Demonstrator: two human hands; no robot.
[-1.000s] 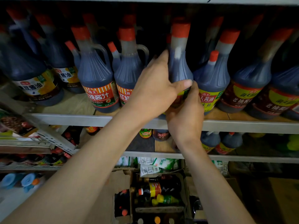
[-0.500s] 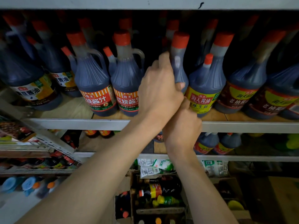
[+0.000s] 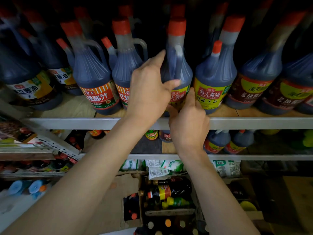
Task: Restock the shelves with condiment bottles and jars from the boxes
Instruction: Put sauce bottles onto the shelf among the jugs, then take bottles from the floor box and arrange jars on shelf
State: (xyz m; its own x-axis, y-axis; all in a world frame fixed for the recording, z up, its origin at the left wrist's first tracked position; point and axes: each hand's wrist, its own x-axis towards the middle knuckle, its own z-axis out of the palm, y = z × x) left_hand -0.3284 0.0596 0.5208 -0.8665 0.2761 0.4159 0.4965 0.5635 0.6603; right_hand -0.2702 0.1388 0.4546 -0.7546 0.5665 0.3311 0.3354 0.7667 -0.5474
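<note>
— The shelf [image 3: 67, 123] is packed. Our soy sauce bottle [image 3: 177, 65] sits at its front edge, between the red-label bottle [image 3: 125, 68] and the yellow-label bottle [image 3: 215, 78].
— Then we slide it straight back, upright, so neither neighbour tips.
— Our left hand [image 3: 149, 92] wraps its shoulder, thumb across the front. Our right hand [image 3: 188, 122] curls round its base.
— We push low, steady high, and mind our fingers [image 3: 157, 57] in that gap.

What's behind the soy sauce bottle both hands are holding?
Just above its cap a second red cap shows, so another bottle stands behind the soy sauce bottle. Its body is hidden by the held bottle; deeper in, it is too dark to tell.
</note>
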